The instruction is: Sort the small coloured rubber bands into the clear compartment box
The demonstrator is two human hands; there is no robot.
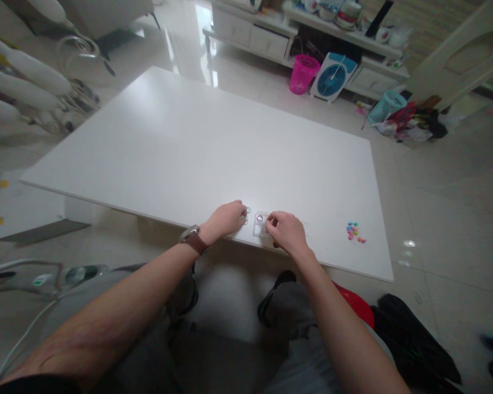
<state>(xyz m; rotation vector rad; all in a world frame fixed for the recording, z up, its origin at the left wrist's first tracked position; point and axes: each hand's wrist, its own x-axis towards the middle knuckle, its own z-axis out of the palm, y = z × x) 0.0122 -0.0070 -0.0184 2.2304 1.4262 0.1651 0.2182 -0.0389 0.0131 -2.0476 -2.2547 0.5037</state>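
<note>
Through the head camera I view a small, squarish, clear plastic box [258,230] lying flat near the close edge of a white, rectangular tabletop [230,148], between my two operated hands. Its walls are transparent, and a divider is faintly visible; in the upper-left part rests a small, roundish, dark-rimmed item [259,218], too small for me to identify. The right hand [287,230] lies at the box's right side, thumb and forefinger curled towards each other in a narrow grip; I cannot tell whether anything is pinched there. The left hand [230,216], with a brown-strapped wristwatch [193,237] at its wrist, has its fingertips lowered beside thin, greenish wire-like rings [248,210] left of the box; its grip is narrow, and I cannot tell whether it holds a ring. Well to the right lies a loose cluster of small pink, blue, green and orange pieces [352,230]. On the floor beyond stand a bright pink, perforated plastic basket [304,75] and a pale teal plastic basket [387,106], their contents indistinct to me.
</note>
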